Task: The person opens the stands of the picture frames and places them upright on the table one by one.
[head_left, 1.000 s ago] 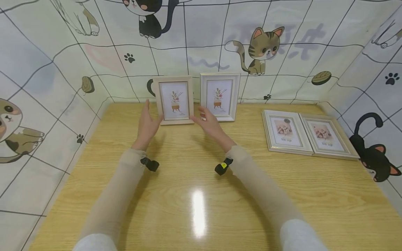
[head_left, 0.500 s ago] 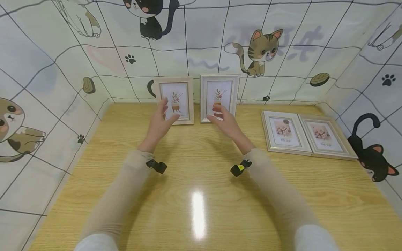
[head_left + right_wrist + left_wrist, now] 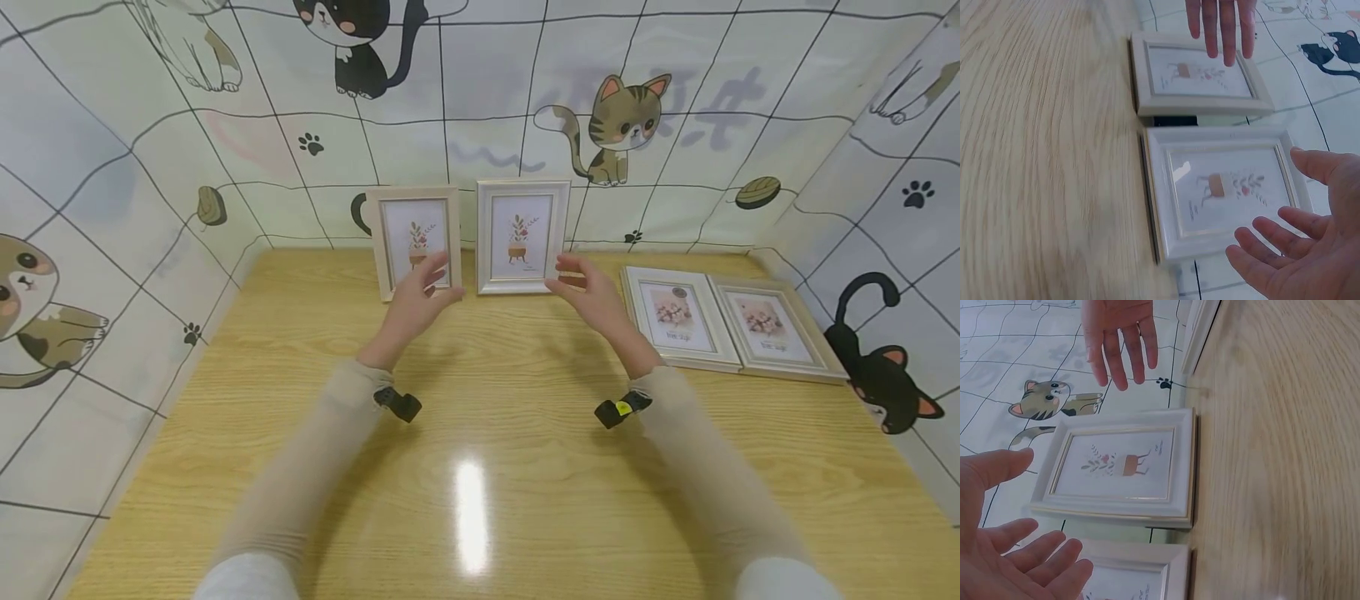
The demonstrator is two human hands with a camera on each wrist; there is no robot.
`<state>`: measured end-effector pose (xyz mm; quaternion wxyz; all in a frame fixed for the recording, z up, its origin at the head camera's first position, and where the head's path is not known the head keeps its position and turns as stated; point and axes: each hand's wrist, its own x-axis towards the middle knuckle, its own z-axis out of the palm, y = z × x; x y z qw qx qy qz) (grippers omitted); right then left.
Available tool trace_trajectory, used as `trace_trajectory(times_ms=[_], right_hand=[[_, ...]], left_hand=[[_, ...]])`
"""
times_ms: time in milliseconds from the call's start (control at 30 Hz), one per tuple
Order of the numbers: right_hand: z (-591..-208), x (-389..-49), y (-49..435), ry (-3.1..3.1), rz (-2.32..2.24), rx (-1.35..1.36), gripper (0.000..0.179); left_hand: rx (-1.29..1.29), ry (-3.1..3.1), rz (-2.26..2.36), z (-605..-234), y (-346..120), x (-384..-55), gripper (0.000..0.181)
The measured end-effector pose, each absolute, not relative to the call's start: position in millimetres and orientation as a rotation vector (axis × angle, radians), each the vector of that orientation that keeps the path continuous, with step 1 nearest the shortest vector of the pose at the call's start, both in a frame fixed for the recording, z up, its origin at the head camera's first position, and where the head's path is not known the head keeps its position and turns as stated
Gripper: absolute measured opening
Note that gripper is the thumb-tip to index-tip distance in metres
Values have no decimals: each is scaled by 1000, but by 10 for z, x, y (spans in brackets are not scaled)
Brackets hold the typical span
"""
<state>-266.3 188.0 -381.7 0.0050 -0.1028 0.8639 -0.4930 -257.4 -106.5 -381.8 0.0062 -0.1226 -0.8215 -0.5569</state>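
Two picture frames with a potted-plant print stand upright side by side at the back of the table: a beige picture frame on the left and a white picture frame on the right. My left hand is in front of the beige one, overlapping its lower right corner in the head view. At the white frame's lower right edge is my right hand. Both hands have relaxed, spread fingers and hold nothing. The wrist views show the palms facing each other, with the white frame between them.
Two more picture frames with flower prints lie flat at the right, a white one and a beige one. A wall covering with cartoon cats closes off the back and both sides of the wooden table.
Both hands have moved right, from either side of the beige standing frame to around the white one. The standing and lying frames have stayed in place.
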Motion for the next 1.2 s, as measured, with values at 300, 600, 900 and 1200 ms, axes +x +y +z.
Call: trace_trajectory(times_ms=[300, 600, 900, 1200], right_hand=[[-3814, -2491, 2374, 2789, -1469, -253, 61], [-3874, -2300, 2828, 2899, -1355, -192, 60], [-3929, -2108, 3216, 2949, -1312, -73, 64], [-3989, -1961, 3594, 2992, -1186, 96, 70]], left_hand=[[-458, -2646, -1746, -3926, -855, -2558, 68], [-528, -2714, -1728, -3957, -624, -2502, 68], [-596, -2735, -1792, -4015, -388, -2490, 67], [-674, -2774, -1783, -4085, -142, -2458, 66]])
